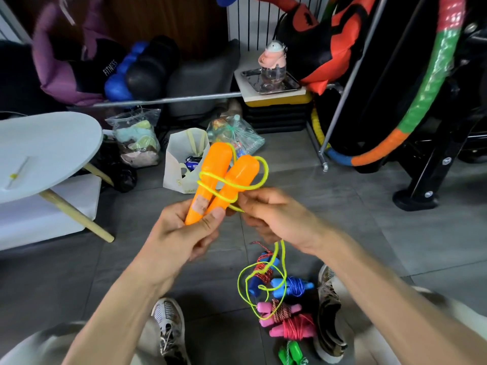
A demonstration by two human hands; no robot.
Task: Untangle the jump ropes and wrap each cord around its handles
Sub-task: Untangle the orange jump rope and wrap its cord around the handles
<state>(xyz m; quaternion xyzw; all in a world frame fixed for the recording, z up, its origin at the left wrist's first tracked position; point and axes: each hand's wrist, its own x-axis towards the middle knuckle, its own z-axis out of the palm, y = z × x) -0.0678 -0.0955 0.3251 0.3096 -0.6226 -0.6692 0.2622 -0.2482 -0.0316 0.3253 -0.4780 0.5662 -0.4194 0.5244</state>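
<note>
A person's two hands work in front of them above a grey tiled floor. The left hand [181,230] grips the lower ends of two orange handles [224,180], held side by side and pointing up and away. A yellow cord [237,186] already circles the pair in a few loose loops around their middles. The right hand [274,217], just beside the handles, has its fingers curled and pinches the cord where it leaves the wrapping; the rest of the cord hangs down from that hand and trails in open loops onto the floor. That slack seems to be the work left on this rope. On the floor between the person's shoes [329,312] lie other ropes that look finished: blue handles [290,285], pink handles [287,325], and a green handle [292,351] at the bottom edge, whose wrapping cannot be judged. The hanging yellow slack crosses over the blue and pink bundles.
</note>
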